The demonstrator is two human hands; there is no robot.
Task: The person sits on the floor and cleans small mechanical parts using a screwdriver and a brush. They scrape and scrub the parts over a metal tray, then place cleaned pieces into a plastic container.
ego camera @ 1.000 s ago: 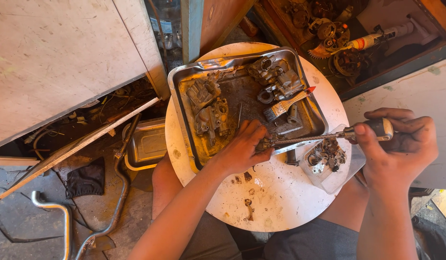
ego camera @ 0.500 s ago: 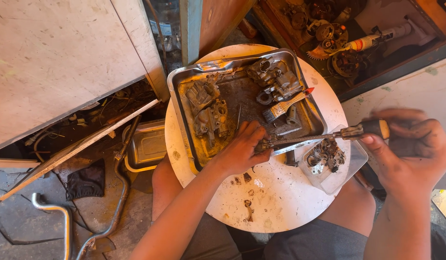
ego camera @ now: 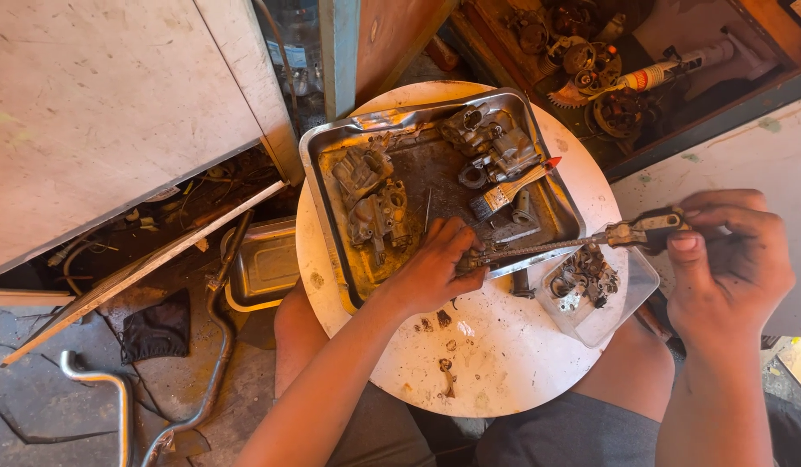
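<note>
At the metal tray's (ego camera: 327, 186) front rim on the round table (ego camera: 504, 363), the left hand (ego camera: 431, 268) pinches a small part (ego camera: 470, 259) steady while the right hand (ego camera: 729, 268) grasps the screwdriver (ego camera: 573, 245), its tip meeting that part.

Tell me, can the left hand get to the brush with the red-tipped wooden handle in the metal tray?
Probably yes: the left hand sits at the tray's edge, and the brush lies uncovered nearby.

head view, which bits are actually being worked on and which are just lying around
In hand: left hand pinching a small part; right hand gripping the screwdriver.
Lying about: metal tray, paintbrush, clear tub, bent pipe.
</note>
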